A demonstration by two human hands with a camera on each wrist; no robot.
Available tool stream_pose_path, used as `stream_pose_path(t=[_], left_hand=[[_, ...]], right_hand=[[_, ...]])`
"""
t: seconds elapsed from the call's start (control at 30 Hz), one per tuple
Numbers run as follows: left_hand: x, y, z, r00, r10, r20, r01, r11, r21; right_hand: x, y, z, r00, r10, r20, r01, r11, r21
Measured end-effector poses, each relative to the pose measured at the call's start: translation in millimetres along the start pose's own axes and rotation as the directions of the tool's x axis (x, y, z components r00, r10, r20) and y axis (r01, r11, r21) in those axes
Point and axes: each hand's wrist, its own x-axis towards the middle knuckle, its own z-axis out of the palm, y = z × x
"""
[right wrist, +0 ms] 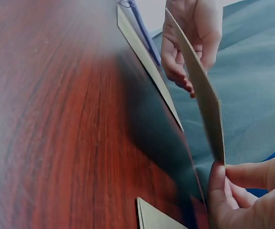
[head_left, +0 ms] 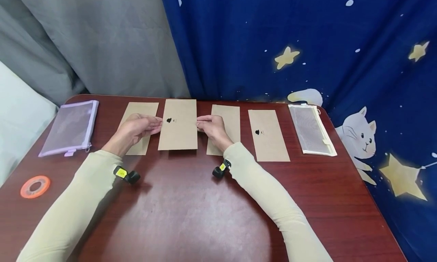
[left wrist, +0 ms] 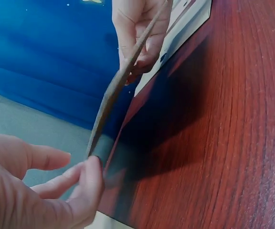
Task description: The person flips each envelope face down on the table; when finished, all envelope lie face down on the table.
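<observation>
A tan kraft-cover notebook [head_left: 178, 131], printed with a small black hat, is held above the table by its two side edges. My left hand [head_left: 138, 127] grips its left edge; in the left wrist view a fingertip of the left hand [left wrist: 56, 191] meets the edge, the thumb standing off. On the opposite edge my right hand [head_left: 213, 128] pinches the cover between thumb and fingers, as the right wrist view shows with the right hand [right wrist: 252, 191]. Similar notebooks lie partly behind each hand: a left one [head_left: 138, 150] and a right one [head_left: 232, 118].
Another hat-printed notebook [head_left: 269, 137] lies further right. A purple mesh zip pouch [head_left: 69, 125] is at the table's left, a cream mesh zip pouch [head_left: 310, 129] at its right. An orange tape roll [head_left: 25, 190] rests at the near left of the brown table [head_left: 191, 216]. Curtains [head_left: 119, 38] hang behind.
</observation>
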Motion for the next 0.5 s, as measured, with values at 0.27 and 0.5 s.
stream_pose_path(t=[0.27, 0.5], left_hand=[[-5.8, 13.3, -3.3, 1.000, 0.010, 0.018, -0.006, 0.978, -0.207], [-10.1, 24.7, 0.7, 1.000, -0.003, 0.020, 0.008, 0.971, -0.240]], right_hand=[[0.4, -1.3, 0.3, 1.000, -0.008, 0.018, 0.007, 0.998, 0.059], [-1.8, 0.1, -1.1, 0.999, -0.037, 0.025, 0.036, 0.999, 0.032]])
